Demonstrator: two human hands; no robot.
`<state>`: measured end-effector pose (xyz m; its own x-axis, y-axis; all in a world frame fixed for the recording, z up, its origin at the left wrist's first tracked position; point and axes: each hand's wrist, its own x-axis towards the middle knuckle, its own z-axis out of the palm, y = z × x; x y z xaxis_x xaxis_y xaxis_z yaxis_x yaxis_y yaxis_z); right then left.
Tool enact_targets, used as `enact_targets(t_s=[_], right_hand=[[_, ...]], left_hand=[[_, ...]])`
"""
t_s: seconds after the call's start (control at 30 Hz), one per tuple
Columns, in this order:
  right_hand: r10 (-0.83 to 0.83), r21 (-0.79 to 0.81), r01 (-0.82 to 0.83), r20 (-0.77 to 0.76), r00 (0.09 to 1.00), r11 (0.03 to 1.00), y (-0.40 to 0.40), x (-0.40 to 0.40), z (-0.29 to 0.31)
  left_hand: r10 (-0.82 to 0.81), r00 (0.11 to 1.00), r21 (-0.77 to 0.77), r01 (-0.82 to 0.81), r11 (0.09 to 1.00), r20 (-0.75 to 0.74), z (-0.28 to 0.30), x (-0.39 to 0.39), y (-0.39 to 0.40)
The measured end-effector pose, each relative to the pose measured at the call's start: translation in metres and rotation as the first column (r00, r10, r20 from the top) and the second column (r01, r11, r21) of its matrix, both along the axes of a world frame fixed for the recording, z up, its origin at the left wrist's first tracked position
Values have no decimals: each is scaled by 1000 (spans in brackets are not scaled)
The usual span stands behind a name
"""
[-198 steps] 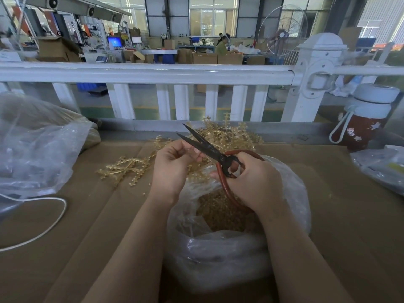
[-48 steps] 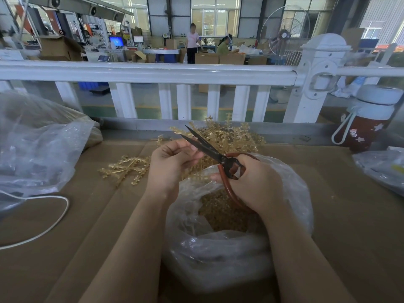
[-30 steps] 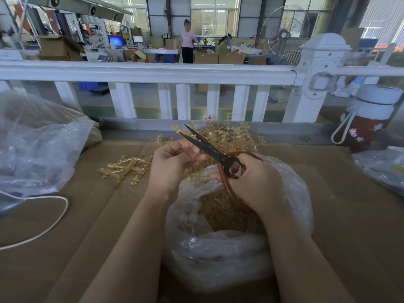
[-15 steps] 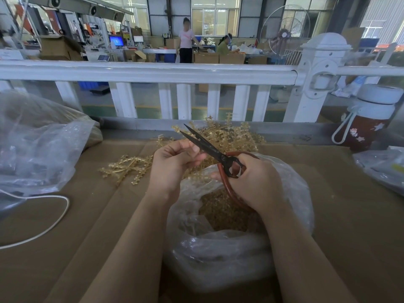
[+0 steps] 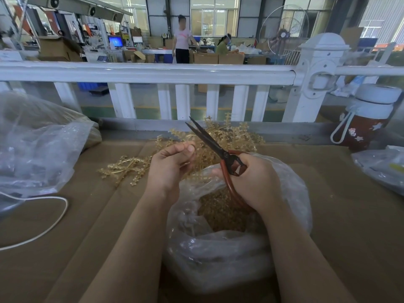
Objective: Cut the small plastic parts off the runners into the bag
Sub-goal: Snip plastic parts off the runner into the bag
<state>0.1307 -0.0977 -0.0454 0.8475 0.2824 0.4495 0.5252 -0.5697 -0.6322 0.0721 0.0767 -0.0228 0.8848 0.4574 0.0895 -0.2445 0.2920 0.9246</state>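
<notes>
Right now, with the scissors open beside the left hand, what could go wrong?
The scissors blades pass close to the left hand fingertips, so a nick seems possible. Cut parts might fly past the bag onto the cardboard. The right hand presses the bag's rim, which could sag.

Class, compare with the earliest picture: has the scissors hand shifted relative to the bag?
No. The right hand holds the scissors over the bag opening as before, blades angled toward the white railing.

Railing: white railing [image 5: 153,72] crosses my bench's far edge.
Hall: cardboard boxes [image 5: 218,58], lit monitor [image 5: 115,41], standing fan [image 5: 283,31] beyond.
Windows: large windows [image 5: 213,16], daylight.
Floor: grey-green.
</notes>
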Motion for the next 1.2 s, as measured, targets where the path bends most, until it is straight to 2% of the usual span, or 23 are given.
enact_targets(t_s=[0.1,0.23,0.4,0.73,0.87,1.2], right_hand=[[39,121,-32,-53,998,992,0,0,1],[141,310,-101,-110,984,945,1,2,0],[253,401,-159,-195,948,902,4,1,5],[281,447,-136,-275,919,884,6,-1,12],[338,467,-186,-267,902,864,5,-3,14],[241,334,-138,-288,927,932,6,0,10]], left_hand=[[-23,998,45,26,999,-53,0,0,-3],[-121,989,188,135,973,-86,1,-1,-14],[-158,986,210,165,964,-54,0,0,-20],[-198,980,187,201,962,-35,-3,3,-18],[-226,974,162,228,960,-28,-2,1,-17],[-325,938,183,344,921,-124,1,-2,-10]])
